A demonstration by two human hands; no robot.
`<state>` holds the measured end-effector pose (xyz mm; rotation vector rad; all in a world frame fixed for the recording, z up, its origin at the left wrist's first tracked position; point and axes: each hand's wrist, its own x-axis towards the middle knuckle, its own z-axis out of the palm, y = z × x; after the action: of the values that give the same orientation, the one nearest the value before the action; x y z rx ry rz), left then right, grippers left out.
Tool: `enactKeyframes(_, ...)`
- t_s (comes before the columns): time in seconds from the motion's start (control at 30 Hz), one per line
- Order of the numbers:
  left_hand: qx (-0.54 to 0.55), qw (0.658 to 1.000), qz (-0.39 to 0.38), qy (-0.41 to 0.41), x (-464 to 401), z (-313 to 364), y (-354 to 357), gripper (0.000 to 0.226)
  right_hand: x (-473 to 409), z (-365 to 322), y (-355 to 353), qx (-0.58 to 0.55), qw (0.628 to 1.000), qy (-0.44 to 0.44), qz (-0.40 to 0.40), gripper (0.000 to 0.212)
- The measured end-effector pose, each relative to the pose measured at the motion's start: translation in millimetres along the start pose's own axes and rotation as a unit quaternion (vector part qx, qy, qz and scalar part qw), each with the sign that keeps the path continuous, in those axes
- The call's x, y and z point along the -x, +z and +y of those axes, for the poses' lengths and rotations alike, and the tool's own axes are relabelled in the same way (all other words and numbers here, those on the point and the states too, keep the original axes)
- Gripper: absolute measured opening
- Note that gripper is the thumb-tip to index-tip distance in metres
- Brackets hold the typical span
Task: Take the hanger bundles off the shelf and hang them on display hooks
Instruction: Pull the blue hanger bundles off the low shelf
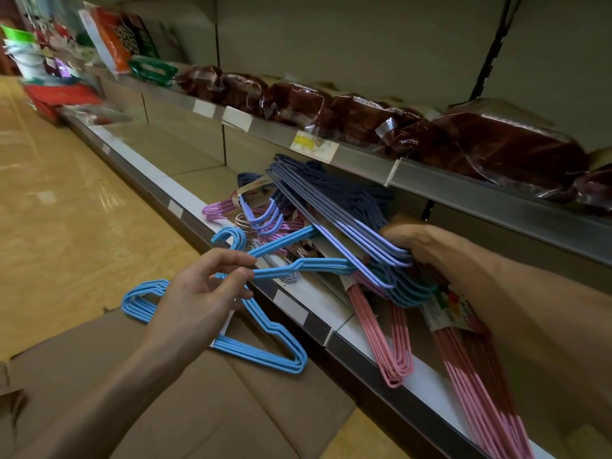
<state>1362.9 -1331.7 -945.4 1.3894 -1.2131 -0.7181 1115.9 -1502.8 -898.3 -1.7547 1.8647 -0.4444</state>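
Shop aisle, low shelf (298, 313) at knee height with a shiny yellow floor (66, 226) running alongside. Hanger bundles sit jumbled on that shelf: navy bundle (331, 190) on top, lilac bundle (361, 250) under it, teal bundle (410, 289), pink bundles (390, 339) sticking out over the shelf lip, small purple one (218, 208) further back. Right hand (414, 240) is in the pile, fingers curled round the ends of the lilac and navy hangers, gripping them. Left hand (202, 293) pinches the neck of a light blue bundle (265, 346) between thumb and fingertips; that bundle hangs off the shelf edge, over a cardboard box (198, 392) on the floor. A second light blue hanger set (281, 250) lies half on the pile, hook pointing left.

Progress looks early: no display hooks in view, nothing hung that I can see. One bundle is roughly off the shelf, the rest are still piled. Left to do, I'd judge: pull the gripped bundles free of the tangle, carry them to hooks, repeat for the pile.

Upper shelf (430, 167) holds dark red wrapped packs (496, 144) and price tags (313, 145).
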Motion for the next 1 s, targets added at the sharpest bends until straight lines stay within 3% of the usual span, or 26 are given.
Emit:
enactKeyframes(0.07,-0.008,1.000,0.005,0.001,1,2,-4,0.015,-2,2,2,-0.016,1.000,-0.003,0.012,0.020)
enactKeyframes(0.17,-0.022,1.000,0.010,0.005,3,5,-9,0.015,-1,-1,5,-0.015,0.999,0.026,-0.022,0.012)
enactKeyframes(0.33,-0.037,0.999,0.013,0.007,8,10,-19,0.015,-4,-3,13,0.059,0.998,0.023,-0.013,0.032)
enactKeyframes(0.53,-0.038,0.999,0.025,0.001,11,14,-30,0.015,-2,-5,22,0.088,0.996,0.010,0.000,0.025)
enactKeyframes(1.0,0.045,0.997,0.020,-0.053,-7,15,-13,0.016,20,-2,21,-0.134,0.991,-0.011,0.022,0.029)
